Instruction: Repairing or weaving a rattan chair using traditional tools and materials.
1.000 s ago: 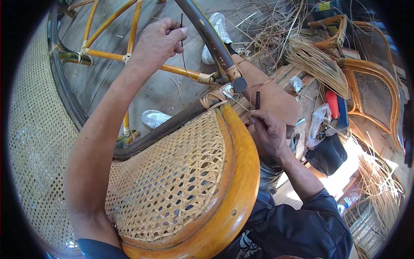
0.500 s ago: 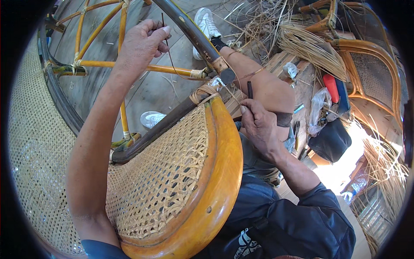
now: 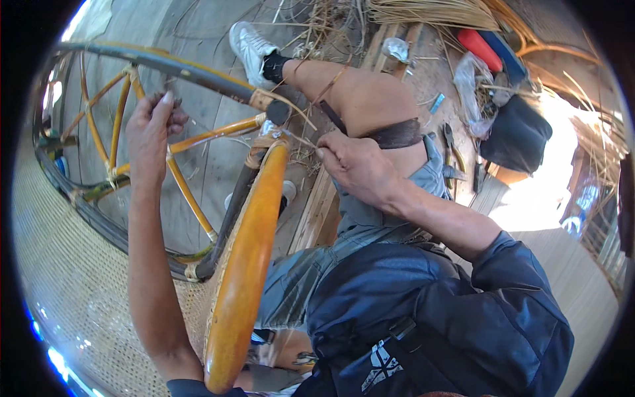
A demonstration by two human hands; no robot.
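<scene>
A rattan chair lies tilted at my left, with a glossy orange-brown rim (image 3: 246, 271), a woven cane panel (image 3: 99, 291) and a dark pole (image 3: 198, 71) ending at a wrapped joint (image 3: 268, 137). My right hand (image 3: 360, 165) is closed on a thin rattan strip (image 3: 301, 139) that runs to this joint. A dark, stick-like piece (image 3: 333, 117) juts up by its knuckles; what it belongs to is hidden. Left of the joint, my left hand (image 3: 152, 135) is raised over the frame, thumb and fingers pinched on the blurred other length of strip.
Pliers (image 3: 454, 149) lie on a wooden bench right of my bent knee, which has a dark band (image 3: 395, 133) around it. Beyond are a red object (image 3: 480, 50), a clear plastic bag (image 3: 471, 89), a black pouch (image 3: 516, 135) and a rattan bundle (image 3: 430, 12).
My view has shifted and the chair rim now shows nearly edge-on. My left hand has moved left and down, away from the joint. The right hand keeps its grip on the strip.
</scene>
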